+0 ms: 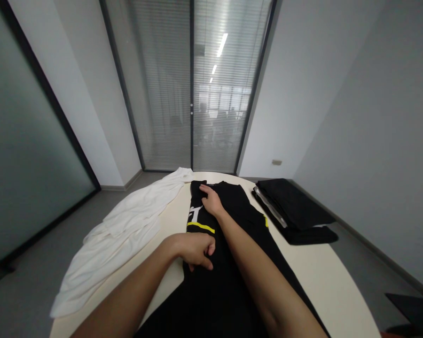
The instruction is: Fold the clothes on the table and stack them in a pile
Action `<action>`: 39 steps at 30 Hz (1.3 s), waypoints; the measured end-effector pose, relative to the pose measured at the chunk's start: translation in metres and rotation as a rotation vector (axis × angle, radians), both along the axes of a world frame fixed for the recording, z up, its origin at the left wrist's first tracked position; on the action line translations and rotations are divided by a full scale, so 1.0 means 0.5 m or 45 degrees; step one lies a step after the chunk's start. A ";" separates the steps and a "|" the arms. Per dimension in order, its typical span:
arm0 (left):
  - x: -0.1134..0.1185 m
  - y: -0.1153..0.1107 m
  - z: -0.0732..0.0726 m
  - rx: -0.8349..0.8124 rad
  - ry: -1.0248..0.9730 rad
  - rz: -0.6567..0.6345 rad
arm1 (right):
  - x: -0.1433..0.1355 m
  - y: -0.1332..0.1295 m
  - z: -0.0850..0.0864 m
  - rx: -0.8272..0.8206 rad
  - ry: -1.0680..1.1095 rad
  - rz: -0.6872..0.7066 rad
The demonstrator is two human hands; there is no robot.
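A black T-shirt [220,291] lies lengthwise down the middle of the table. Its left side is folded inward, showing a white print and a yellow stripe [200,227]; another bit of yellow shows at its right edge. My right hand [211,201] rests on the upper part near the collar, fingers stretched out and flat on the cloth. Closer to me, my left hand [195,249] is at the shirt's left edge just below the yellow stripe. Its fingers are curled down against the black fabric, and their tips are partly hidden.
A crumpled white garment [127,230] spreads along the left side of the pale round table [324,272]. On the right is a stack of folded dark clothes [292,206]. A dark object [414,312] shows at the lower right. Glass panels with blinds stand beyond the table.
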State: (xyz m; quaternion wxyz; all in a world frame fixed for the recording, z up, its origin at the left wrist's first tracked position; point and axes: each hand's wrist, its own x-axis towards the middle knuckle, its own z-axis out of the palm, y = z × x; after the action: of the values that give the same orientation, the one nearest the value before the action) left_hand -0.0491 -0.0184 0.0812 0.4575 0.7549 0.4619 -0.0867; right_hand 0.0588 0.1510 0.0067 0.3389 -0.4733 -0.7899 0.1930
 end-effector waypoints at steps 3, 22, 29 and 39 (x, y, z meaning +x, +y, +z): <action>0.000 -0.001 0.001 0.005 -0.006 -0.004 | -0.003 -0.005 0.001 -0.013 -0.157 -0.088; 0.009 0.003 -0.014 0.286 0.226 -0.156 | 0.021 -0.147 0.017 -0.506 -0.738 -0.167; -0.003 0.011 -0.016 0.332 0.097 -0.092 | 0.012 -0.127 0.013 -0.418 -0.615 -0.186; -0.062 0.096 -0.079 0.946 -0.202 0.710 | 0.156 -0.011 0.065 -0.170 -0.476 -0.717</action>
State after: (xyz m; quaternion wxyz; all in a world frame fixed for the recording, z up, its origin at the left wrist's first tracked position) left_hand -0.0798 0.0296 0.0417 0.1961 0.7190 0.6103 0.2686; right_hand 0.1367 0.1456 0.0390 0.1965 -0.7211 -0.6623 0.0532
